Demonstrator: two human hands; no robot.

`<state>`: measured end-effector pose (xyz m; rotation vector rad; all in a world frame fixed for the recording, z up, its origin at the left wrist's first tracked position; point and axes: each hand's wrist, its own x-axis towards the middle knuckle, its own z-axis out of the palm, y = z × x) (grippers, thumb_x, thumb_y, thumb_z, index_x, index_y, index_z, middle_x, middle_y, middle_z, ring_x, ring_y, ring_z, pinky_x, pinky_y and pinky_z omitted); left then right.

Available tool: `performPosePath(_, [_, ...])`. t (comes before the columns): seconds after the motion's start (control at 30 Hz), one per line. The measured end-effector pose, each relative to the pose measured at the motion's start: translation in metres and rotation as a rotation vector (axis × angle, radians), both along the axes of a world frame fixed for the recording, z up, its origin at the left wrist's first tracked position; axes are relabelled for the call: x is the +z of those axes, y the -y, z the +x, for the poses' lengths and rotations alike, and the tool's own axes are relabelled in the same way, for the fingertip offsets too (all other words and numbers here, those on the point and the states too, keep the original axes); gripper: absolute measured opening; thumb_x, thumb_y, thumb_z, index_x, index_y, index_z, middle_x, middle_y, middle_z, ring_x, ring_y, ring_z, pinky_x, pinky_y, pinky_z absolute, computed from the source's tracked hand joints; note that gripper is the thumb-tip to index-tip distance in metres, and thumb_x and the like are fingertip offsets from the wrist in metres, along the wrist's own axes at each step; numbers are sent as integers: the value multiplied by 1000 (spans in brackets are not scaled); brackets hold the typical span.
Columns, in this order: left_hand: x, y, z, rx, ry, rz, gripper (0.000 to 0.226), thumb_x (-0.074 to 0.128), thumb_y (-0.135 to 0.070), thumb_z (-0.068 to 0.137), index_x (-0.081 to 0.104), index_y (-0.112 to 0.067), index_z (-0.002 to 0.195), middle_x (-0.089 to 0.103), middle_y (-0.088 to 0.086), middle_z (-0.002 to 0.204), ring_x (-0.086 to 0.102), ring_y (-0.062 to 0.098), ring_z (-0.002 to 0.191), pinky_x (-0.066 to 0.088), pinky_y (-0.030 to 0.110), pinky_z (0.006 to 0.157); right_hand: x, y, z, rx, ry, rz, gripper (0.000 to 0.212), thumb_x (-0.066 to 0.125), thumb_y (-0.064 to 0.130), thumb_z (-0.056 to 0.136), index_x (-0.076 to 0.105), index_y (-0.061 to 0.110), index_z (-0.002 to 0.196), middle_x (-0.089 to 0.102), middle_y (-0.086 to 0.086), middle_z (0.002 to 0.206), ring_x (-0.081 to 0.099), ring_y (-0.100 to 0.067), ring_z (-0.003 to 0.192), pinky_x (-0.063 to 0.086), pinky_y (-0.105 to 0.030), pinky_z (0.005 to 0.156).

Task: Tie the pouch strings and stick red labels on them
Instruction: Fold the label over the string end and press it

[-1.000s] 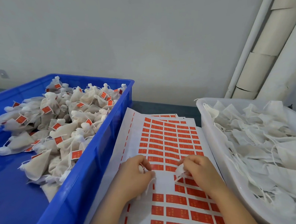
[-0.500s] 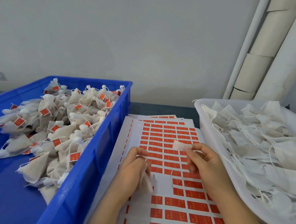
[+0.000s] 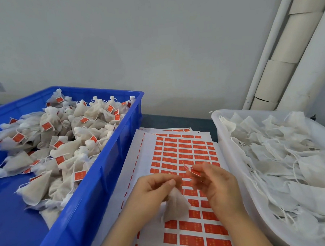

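Left hand (image 3: 152, 191) pinches the top of a small white pouch (image 3: 176, 204) hanging over the sticker sheet (image 3: 178, 152); right hand (image 3: 220, 187) pinches a red label (image 3: 192, 170) beside it. Blue bin (image 3: 97, 182) left, white bin (image 3: 235, 166) right.

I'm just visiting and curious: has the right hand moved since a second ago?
Yes. The right hand has lifted off the label sheet, pinching a red label, toward the pouch.

left hand (image 3: 154, 191): fingers curled, pinching a pouch (image 3: 176, 203) at its top | right hand (image 3: 217, 185): fingertips pinching a red label (image 3: 192, 170), slightly blurred | forearms: both enter from below, hands near each other
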<state>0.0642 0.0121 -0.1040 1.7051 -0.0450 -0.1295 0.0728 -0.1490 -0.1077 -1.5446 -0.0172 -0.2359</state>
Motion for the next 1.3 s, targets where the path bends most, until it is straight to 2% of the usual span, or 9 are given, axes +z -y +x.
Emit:
performPosePath(0.1, [3,-1,-1,8,34,-8,35,60,-17,87,71,-44,68,69,-27,86,64,-7,86,50,6,68,0,0,-2,-40,42,-54,3,67,28,76,70,29,76,72,12,78,69,-9,72,53,-14,57])
performPosePath(0.23, [6,0,-2,26,72,-37,39,64,-7,83,71,-43,69,71,-23,84,67,-3,85,52,11,71,5,-3,-6,-21,56,-67,32,65,40,64,61,31,95,71,19,79,69,-6,73,51,-12,55])
performPosePath(0.33, [9,0,-3,41,92,-37,43,72,-5,76,70,-47,69,70,-25,87,68,2,85,56,19,73,6,-5,-8,-7,54,-64,30,65,41,59,65,31,87,70,23,78,69,-2,74,49,-10,54])
performPosePath(0.63, [12,0,-6,24,118,-113,47,64,-5,82,71,-49,69,73,-9,75,70,12,69,54,17,62,4,-4,-8,4,41,-58,6,70,21,75,69,27,75,71,13,79,69,-9,77,54,-17,61])
performPosePath(0.8, [15,3,-9,-55,145,-109,47,68,-1,78,64,-44,98,73,-16,85,71,14,68,54,16,60,9,-7,-13,101,23,-16,21,66,11,80,71,31,75,70,1,73,68,-20,70,57,-28,66])
performPosePath(0.9, [16,3,-11,-80,164,-144,57,70,3,75,66,-49,97,69,-24,100,71,18,68,55,19,59,11,-9,-15,193,-34,75,5,68,27,69,72,25,71,69,-2,72,66,-23,68,57,-34,68])
performPosePath(1.0, [17,4,-12,-112,182,-144,63,69,5,76,65,-55,96,67,-25,105,71,20,69,56,22,62,13,-9,-17,258,-86,108,19,66,35,57,73,23,69,69,-2,72,66,-21,68,58,-33,68])
performPosePath(1.13, [16,3,-13,-176,182,-106,64,67,5,78,63,-56,100,72,-14,97,70,24,71,58,27,67,16,-8,-16,266,-116,82,5,68,23,67,73,23,69,68,-1,69,65,-20,65,58,-34,67])
performPosePath(1.3, [14,2,-13,-238,170,-75,68,66,4,79,60,-58,105,71,-13,98,70,23,76,57,26,70,17,-7,-17,263,-153,17,22,63,7,82,74,24,73,71,-5,78,67,-28,79,57,-43,76])
